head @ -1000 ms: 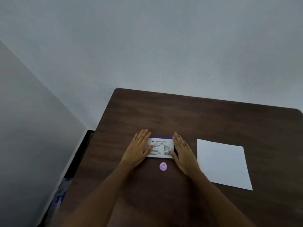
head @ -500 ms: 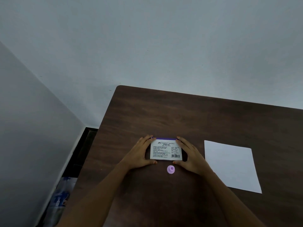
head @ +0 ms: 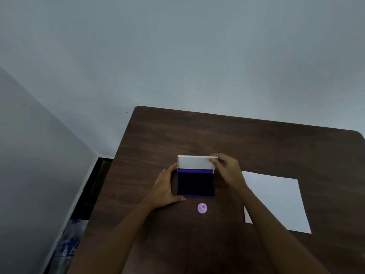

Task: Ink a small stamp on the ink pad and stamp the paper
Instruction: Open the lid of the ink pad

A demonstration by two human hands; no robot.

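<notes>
The ink pad (head: 195, 184) lies open in the middle of the brown table (head: 256, 139), its dark violet pad facing up. Its white lid (head: 194, 162) stands raised at the far side. My right hand (head: 227, 171) pinches the lid's right top corner. My left hand (head: 165, 186) grips the left side of the ink pad's base, thumb at the near corner. A small lilac stamp (head: 202, 208) stands on the table just in front of the pad, touched by neither hand. A white sheet of paper (head: 276, 200) lies to the right, partly under my right forearm.
The table's left edge runs close to a grey wall, with a dark gap and a blue-and-white plastic package (head: 69, 242) on the floor there. Behind the table rises a plain wall.
The ink pad was shut with its printed label up and both hands beside it. Now its lid is swung up and back by my right hand, while my left hand holds the base.
</notes>
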